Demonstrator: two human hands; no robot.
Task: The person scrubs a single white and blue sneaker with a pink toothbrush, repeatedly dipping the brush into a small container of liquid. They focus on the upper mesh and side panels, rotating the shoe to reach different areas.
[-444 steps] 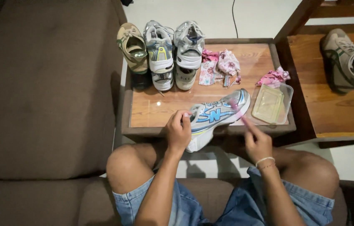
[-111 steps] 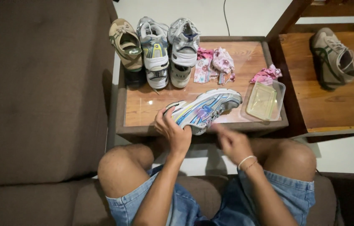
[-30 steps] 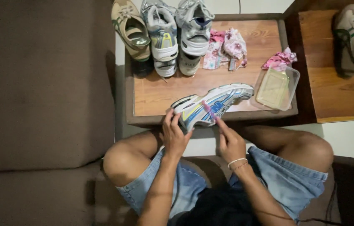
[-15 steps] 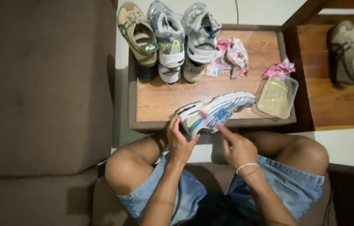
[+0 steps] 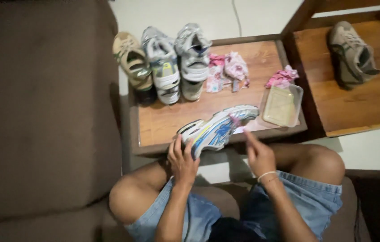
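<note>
The left hand [image 5: 182, 157] is clamped on the heel end of a white running shoe with blue and yellow side panels [image 5: 217, 127], holding it tipped on its side at the near edge of the desk [image 5: 172, 121], with the sole turned away from the person. The right hand [image 5: 259, 154] is closed around a slim pink brush [image 5: 237, 122] whose head rests on the shoe's side near the toe; the handle is blurred, so the grip itself is hard to read. The hands are apart, one at each end of the shoe.

Just beyond the right hand sits a clear shallow plastic tub [image 5: 282, 105] with a yellowish thing inside, and a crumpled pink cloth [image 5: 281, 77] touches its far rim. Further out from the left hand, three more shoes [image 5: 165, 65] stand in a row at the far edge of the desk, with two flowered cloths [image 5: 227, 71] beside them. Well off beyond the right hand, a single tan shoe [image 5: 351, 53] lies on a separate wooden platform [image 5: 356, 105].

As a judgement, the work looks midway: the brush is on the toe end of one side of the shoe, and whether any part is clean cannot be told through the blur. The shoes in the row, and the tan one, lie out of reach of either hand.
</note>
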